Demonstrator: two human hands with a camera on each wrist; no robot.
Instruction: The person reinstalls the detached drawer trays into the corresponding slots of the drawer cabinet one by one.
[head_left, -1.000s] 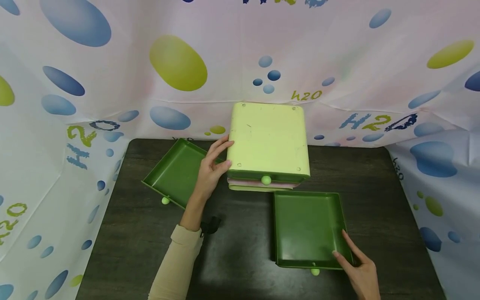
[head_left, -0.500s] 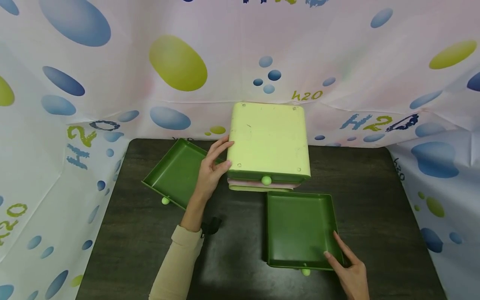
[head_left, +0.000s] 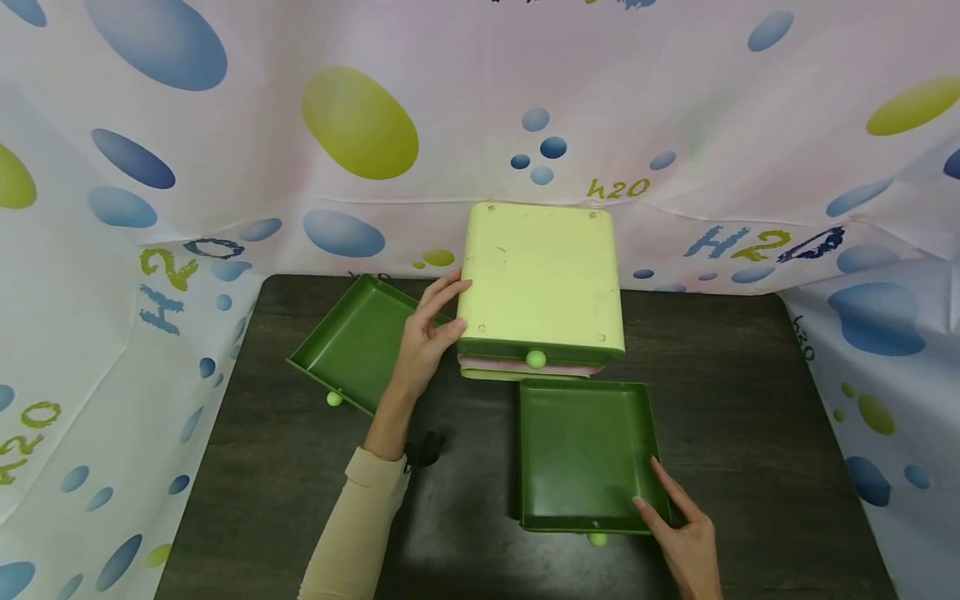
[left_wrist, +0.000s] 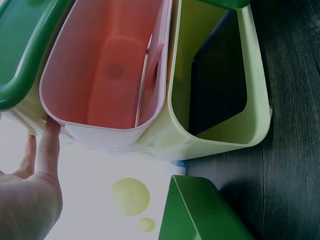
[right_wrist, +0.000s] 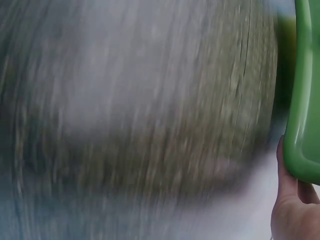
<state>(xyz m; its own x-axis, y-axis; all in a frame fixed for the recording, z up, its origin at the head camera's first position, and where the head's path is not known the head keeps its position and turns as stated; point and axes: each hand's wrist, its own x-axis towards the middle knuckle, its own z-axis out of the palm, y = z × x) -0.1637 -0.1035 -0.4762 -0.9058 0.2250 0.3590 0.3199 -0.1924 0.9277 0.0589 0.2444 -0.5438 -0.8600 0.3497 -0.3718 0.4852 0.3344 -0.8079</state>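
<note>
A small drawer cabinet point(head_left: 542, 275) with a pale yellow-green top stands against the back cloth. My left hand point(head_left: 423, 342) rests on its left side, fingers fairly straight, thumb near the front corner. In the left wrist view the top level holds a green drawer point(left_wrist: 20, 55); the pink compartment point(left_wrist: 110, 50) and the yellow bottom compartment point(left_wrist: 220, 135) are without drawers. My right hand point(head_left: 682, 542) pinches the right wall of a loose green drawer point(head_left: 585, 458), thumb over the inside. This drawer is just in front of the cabinet, its round knob point(head_left: 597, 540) facing me.
Another green drawer point(head_left: 352, 346) lies askew on the dark wooden table point(head_left: 247, 517), left of the cabinet and partly behind my left hand. Patterned cloth point(head_left: 480, 100) hangs close behind the cabinet and along both sides. A black band point(head_left: 426, 450) shows at my left wrist.
My right hand has moved the loose drawer steadily leftward, so that it now lies more in front of the cabinet. My left hand has stayed at the cabinet's side.
</note>
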